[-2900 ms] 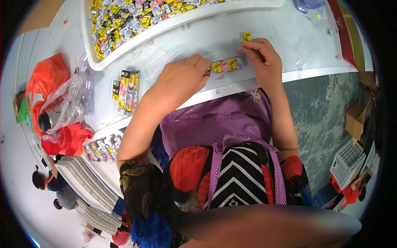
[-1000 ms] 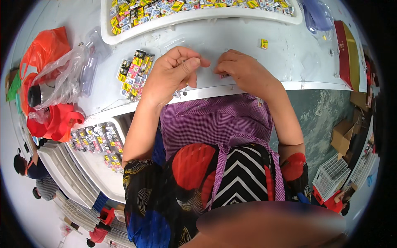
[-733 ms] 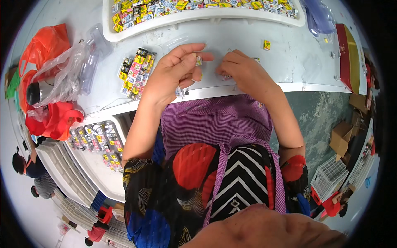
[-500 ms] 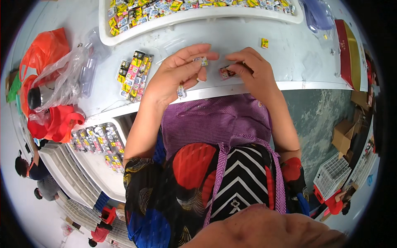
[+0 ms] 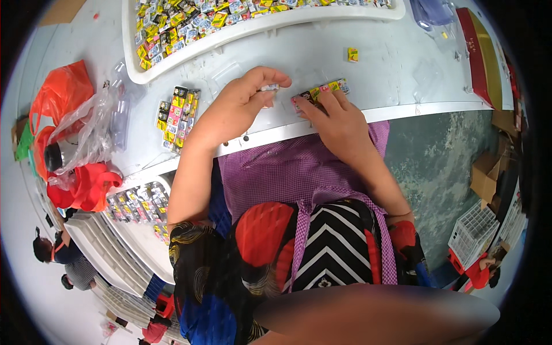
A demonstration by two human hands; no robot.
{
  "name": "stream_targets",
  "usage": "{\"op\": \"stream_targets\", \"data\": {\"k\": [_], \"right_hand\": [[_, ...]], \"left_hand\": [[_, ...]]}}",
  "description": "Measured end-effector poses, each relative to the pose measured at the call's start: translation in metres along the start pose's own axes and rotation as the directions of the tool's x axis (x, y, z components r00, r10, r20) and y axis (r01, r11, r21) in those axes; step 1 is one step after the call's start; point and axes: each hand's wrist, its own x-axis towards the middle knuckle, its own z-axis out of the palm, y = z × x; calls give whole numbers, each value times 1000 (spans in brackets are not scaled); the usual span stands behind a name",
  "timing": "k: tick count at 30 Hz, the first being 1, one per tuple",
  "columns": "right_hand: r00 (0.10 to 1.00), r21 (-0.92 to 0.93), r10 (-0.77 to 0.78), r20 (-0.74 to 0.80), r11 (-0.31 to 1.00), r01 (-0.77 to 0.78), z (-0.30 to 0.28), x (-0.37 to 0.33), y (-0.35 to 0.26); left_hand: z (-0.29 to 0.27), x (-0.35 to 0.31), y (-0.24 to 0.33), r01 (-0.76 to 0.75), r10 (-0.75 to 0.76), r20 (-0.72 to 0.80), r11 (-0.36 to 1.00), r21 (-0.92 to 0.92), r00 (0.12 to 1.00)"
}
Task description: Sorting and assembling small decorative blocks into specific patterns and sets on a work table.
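Observation:
My left hand point(image 5: 238, 103) is over the table near its front edge, thumb and fingers closed on a small white box point(image 5: 269, 88). Whether its curled fingers hide another box, I cannot tell. Just to the right, my right hand point(image 5: 339, 123) has its fingers bent down onto a short row of small boxes point(image 5: 325, 89), in yellow, pink and dark colours. My right fingers cover part of that row. A block of similar small boxes point(image 5: 179, 118), in several rows, lies left of my left forearm. One yellow box point(image 5: 352, 55) stands alone farther back on the right.
A white tub point(image 5: 253, 30) heaped with small boxes stands at the back. Red bags point(image 5: 63, 86), clear plastic and a flask point(image 5: 54, 156) crowd the left. A white tray point(image 5: 164, 261) of packed boxes is lower left. A red-and-gold carton point(image 5: 477, 63) lies far right.
The view has shifted slightly. My right fingers have come down onto the row, more of which now shows. The small box seen under my left hand earlier is out of sight.

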Motion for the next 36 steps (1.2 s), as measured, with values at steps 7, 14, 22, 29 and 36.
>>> {"op": "stream_targets", "data": {"k": [7,14,22,29,36], "right_hand": [[983,55,110,-149,993,-103,-3,-7,7],[970,41,167,-175,986,-162,1,-10,16],[968,28,168,-186,986,-166,2,-11,14],[965,40,169,-200,986,-165,2,-9,15],[968,61,168,-187,985,-159,-3,-9,14]], "left_hand": [[4,-2,0,3,0,43,996,-90,999],[19,7,7,172,-172,-33,985,-3,985],[38,9,-1,10,29,-210,984,180,977],[42,7,2,42,56,-296,949,312,953],[45,4,0,55,49,-308,946,320,950]]}}
